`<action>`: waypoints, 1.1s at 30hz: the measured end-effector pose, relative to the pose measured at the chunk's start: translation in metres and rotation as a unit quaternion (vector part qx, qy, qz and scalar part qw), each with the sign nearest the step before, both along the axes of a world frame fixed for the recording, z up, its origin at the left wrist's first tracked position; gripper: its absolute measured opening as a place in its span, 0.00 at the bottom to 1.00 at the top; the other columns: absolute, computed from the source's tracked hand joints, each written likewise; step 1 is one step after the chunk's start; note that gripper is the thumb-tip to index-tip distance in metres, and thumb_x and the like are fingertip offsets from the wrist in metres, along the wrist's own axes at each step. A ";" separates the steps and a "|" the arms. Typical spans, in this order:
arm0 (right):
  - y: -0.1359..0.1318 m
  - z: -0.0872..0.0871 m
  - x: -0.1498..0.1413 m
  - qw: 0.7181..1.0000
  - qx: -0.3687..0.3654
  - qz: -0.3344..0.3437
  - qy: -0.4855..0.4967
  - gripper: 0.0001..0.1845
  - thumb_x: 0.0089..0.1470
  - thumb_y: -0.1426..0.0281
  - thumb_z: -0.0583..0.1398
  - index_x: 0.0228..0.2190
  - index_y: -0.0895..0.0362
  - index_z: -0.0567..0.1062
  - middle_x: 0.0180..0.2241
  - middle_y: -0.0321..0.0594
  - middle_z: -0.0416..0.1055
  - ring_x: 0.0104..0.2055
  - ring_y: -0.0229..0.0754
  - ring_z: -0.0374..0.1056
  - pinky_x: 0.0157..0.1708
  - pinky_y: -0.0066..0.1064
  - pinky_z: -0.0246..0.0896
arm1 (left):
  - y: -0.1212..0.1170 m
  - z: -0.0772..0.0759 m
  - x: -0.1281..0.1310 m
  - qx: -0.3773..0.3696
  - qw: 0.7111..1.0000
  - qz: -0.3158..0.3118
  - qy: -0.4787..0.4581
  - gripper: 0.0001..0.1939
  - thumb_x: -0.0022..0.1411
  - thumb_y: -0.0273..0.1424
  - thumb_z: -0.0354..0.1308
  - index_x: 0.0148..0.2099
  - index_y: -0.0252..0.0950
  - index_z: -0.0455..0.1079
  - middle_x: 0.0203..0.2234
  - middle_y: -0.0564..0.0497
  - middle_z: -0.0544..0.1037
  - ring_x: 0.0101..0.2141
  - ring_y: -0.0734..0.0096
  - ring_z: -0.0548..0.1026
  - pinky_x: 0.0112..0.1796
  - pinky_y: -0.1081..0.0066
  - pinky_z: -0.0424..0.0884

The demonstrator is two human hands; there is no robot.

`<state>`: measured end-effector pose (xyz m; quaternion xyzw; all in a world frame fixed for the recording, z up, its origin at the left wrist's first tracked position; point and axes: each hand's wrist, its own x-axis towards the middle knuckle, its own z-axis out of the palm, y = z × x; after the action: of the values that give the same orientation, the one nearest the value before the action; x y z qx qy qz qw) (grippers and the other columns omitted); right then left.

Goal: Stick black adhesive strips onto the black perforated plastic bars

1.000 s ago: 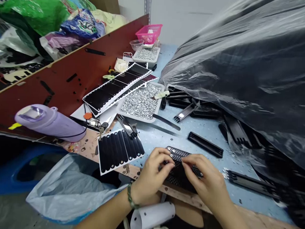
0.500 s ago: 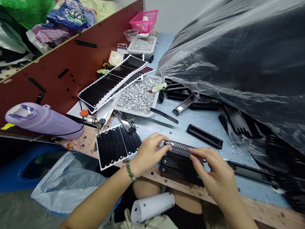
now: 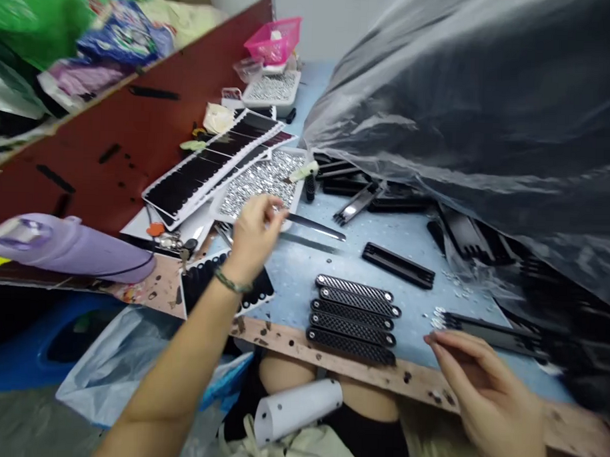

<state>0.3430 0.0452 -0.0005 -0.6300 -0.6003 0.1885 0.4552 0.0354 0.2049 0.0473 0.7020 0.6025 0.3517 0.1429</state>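
My left hand (image 3: 257, 230) is over the near edge of the tray of small silvery metal pieces (image 3: 246, 186). Its fingers are pinched at the upper end of a thin black strip (image 3: 318, 227) that leans from the tray's rim. My right hand (image 3: 480, 374) hovers at the table's front edge, thumb and fingertips together; anything between them is too small to make out. Small metal pieces (image 3: 438, 318) lie just beyond its fingertips. Between my hands, several black textured bars (image 3: 355, 310) with a round fastener at their ends lie side by side.
A black slotted piece (image 3: 398, 265) lies behind the bars. Clear plastic sheeting (image 3: 440, 93) drapes over the right side, above more black parts (image 3: 496, 335). Sheets of black strips (image 3: 212, 165) and a purple bottle (image 3: 74, 247) are at left. A white paper roll (image 3: 298, 411) rests on the lap.
My left hand has left the bars and moved up and left to the black strip. My right hand has drawn off to the right, uncovering the bars. The view has shifted slightly.
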 end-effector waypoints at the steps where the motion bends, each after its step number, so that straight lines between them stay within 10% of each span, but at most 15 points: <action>1: -0.003 0.000 0.001 1.000 0.002 -0.017 0.018 0.05 0.52 0.69 0.62 0.34 0.55 0.75 0.36 0.40 0.72 0.37 0.39 0.71 0.38 0.27 0.69 | 0.005 0.002 -0.004 0.043 0.997 0.030 0.065 0.13 0.62 0.33 0.57 0.47 0.31 0.68 0.43 0.42 0.71 0.48 0.57 0.68 0.51 0.54 0.64; 4: -0.013 -0.001 -0.001 0.997 0.006 -0.032 0.063 0.04 0.52 0.73 0.62 0.33 0.55 0.75 0.38 0.41 0.69 0.40 0.40 0.70 0.39 0.31 0.70 | -0.011 -0.004 0.009 0.079 0.983 -0.005 0.165 0.24 0.61 0.38 0.57 0.57 0.34 0.62 0.60 0.39 0.58 0.63 0.48 0.51 0.61 0.48 0.49; 11: -0.022 -0.009 -0.023 0.997 -0.031 0.065 -0.031 0.08 0.56 0.76 0.59 0.36 0.54 0.76 0.38 0.42 0.70 0.41 0.40 0.70 0.41 0.33 0.69 | -0.114 -0.041 0.085 0.003 0.922 -0.297 0.247 0.44 0.59 0.52 0.53 0.68 0.33 0.46 0.66 0.38 0.46 0.65 0.47 0.44 0.61 0.43 0.43; 22: -0.022 -0.002 -0.038 0.953 0.028 0.075 -0.291 0.05 0.57 0.77 0.57 0.34 0.59 0.74 0.36 0.45 0.73 0.36 0.43 0.65 0.37 0.37 0.64 | -0.112 -0.053 0.096 -0.028 0.906 -0.292 0.305 0.42 0.61 0.47 0.54 0.68 0.31 0.46 0.66 0.37 0.45 0.65 0.48 0.45 0.61 0.44 0.43; 33: -0.037 -0.004 -0.040 0.961 0.001 0.070 -0.269 0.09 0.59 0.77 0.56 0.39 0.58 0.75 0.39 0.43 0.75 0.41 0.42 0.70 0.51 0.43 0.62 | -0.114 -0.054 0.097 -0.029 0.914 -0.293 0.278 0.41 0.62 0.47 0.52 0.69 0.30 0.45 0.66 0.36 0.45 0.65 0.47 0.45 0.61 0.43 0.40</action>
<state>0.3026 0.0086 -0.0046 -0.6135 -0.7433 0.0426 0.2634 0.1322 0.0904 -0.0069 0.9122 0.3946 0.0674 0.0868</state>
